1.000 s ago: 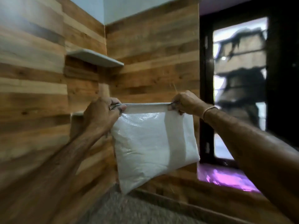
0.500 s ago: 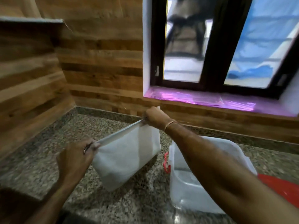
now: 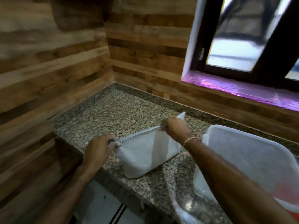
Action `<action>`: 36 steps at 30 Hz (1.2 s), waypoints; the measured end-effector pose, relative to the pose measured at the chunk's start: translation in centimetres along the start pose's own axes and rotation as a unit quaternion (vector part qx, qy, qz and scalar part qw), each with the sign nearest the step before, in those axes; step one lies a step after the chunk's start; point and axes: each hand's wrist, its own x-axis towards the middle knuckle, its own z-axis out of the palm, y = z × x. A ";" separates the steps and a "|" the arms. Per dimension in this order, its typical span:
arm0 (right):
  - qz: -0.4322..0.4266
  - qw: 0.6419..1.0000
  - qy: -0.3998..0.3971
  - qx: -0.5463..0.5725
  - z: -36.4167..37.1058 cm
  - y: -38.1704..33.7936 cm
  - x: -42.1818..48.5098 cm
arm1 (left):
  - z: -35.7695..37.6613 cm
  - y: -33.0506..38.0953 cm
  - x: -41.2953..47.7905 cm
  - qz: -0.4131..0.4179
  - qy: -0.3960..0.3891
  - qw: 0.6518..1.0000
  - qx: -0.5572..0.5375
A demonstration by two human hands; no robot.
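Observation:
A full white plastic bag rests with its bottom on the speckled granite counter. My left hand pinches the bag's top edge at its left end. My right hand pinches the same edge at its right end, so the top is stretched flat between them. A thin band circles my right wrist.
A large translucent white plastic tub stands on the counter just right of the bag, under my right forearm, with something red behind it. Wood-panelled walls close the corner on the left and at the back. A dark-framed window sits above a purple-lit sill.
The bag has come down from chest height in front of the wall to the counter, both hands still holding its top edge. My view has swung down and right.

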 end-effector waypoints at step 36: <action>0.215 0.824 0.078 0.518 3.5 -11.7 -1.9 | 1.8 -5.9 2.4 0.139 -0.028 0.979 -0.146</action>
